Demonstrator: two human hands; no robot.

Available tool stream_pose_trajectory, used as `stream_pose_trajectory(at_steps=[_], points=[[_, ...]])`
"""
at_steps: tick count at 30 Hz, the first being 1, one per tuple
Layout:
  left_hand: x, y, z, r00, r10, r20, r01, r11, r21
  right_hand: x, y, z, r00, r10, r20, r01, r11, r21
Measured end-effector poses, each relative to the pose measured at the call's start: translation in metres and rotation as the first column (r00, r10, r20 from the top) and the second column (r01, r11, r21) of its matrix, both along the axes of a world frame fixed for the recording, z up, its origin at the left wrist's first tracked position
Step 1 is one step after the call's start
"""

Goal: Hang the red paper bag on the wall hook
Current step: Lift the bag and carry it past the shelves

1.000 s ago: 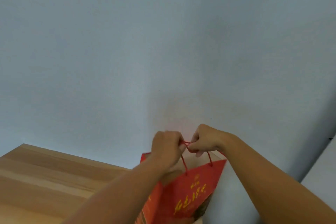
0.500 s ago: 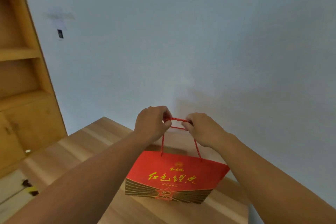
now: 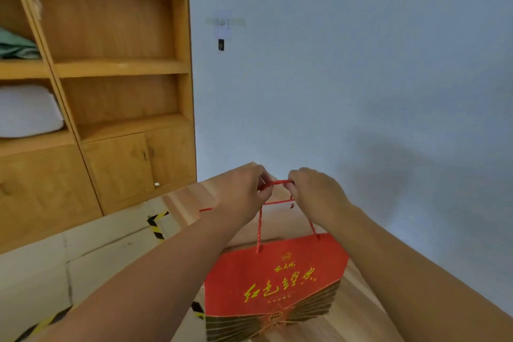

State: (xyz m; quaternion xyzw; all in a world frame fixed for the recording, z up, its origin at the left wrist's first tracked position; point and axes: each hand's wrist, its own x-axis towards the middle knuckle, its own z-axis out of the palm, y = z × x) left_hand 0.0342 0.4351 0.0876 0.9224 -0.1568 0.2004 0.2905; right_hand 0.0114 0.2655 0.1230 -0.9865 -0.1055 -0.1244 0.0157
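Both hands are closed on the red cord handles point(image 3: 277, 183) of the one red paper bag point(image 3: 273, 283): your left hand point(image 3: 238, 191) pinches the left end of the cord and your right hand point(image 3: 316, 193) the right end, with a short stretch of cord pulled taut and roughly level between them. A second cord loop shows just below the first, so the bag has two handles, and you appear to have both gathered, though how the lower one sits in your fingers I cannot tell. The bag hangs directly below your hands, upright, its long axis running left to right, and its printed face turned toward you. It hangs over the near right part of the wooden table point(image 3: 191, 197), and whether its bottom touches the wood I cannot tell. The wall hook point(image 3: 221, 45) seems to be the small dark fitting on the pale wall, up and to the left of your hands and well apart from them, just beside the right edge of the wooden shelving point(image 3: 119, 66); it is too small to be sure. I count one hook. Your left hand lies nearer to it, so the coming lift likely goes up and leftward, with the taut cord span kept open to drop over the hook.
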Motion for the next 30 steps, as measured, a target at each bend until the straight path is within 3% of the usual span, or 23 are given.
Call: stream_pose_trajectory(at_steps=[5,11,22,26,30], points=[[-0.014,0.075,-0.011,0.990,0.140,-0.019,-0.138,0.988,0.067,0.004,0.076,-0.013,0.997,0.074,0.025,-0.075,0.997,0.031],[-0.027,0.155,-0.008,0.960,0.279,0.022,-0.280,0.954,0.105,0.012,0.156,-0.014,0.972,0.224,0.066,-0.218,0.972,-0.088],[-0.027,0.256,0.006,0.887,0.458,0.067,-0.461,0.885,0.060,0.040,0.266,-0.013,0.906,0.402,0.135,-0.406,0.914,0.002],[-0.003,0.282,0.000,0.865,0.500,0.041,-0.500,0.866,-0.010,0.068,0.298,-0.018,0.893,0.407,0.194,-0.446,0.859,0.250],[0.031,0.303,-0.013,0.830,0.557,0.010,-0.556,0.830,-0.040,0.110,0.331,-0.032,0.906,0.402,0.136,-0.418,0.789,0.451]])
